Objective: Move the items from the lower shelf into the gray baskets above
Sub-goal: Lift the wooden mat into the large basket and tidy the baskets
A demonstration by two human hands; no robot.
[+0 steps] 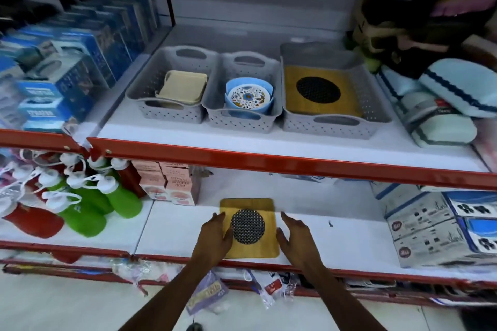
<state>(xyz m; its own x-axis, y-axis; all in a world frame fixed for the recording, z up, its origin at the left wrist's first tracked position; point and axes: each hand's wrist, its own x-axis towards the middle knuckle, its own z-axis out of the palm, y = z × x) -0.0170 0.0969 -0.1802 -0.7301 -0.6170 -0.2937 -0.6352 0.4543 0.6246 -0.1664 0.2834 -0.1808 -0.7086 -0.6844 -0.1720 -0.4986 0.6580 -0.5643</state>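
Note:
A square bamboo board with a round black mesh centre [252, 205] lies flat on the white lower shelf [349, 239]. My left hand [215, 234] rests on the board's left edge, thumb over its top. My right hand [295, 234] hovers open just beside its right edge, apart from it. On the shelf above stand three gray baskets: the left basket [139, 91] holds cream square pieces, the middle basket [215, 107] holds blue round patterned dishes, and the right basket [376, 115] holds another bamboo board with a mesh circle [293, 99].
Red and green bottles with white caps [80, 204] lie at the lower left beside pink boxes [172, 183]. Gray and blue cartons [435, 226] fill the lower right. Blue packaged goods [67, 62] flank the baskets on the left, pale blue bundles [446, 105] on the right. A red shelf rail [269, 161] overhangs.

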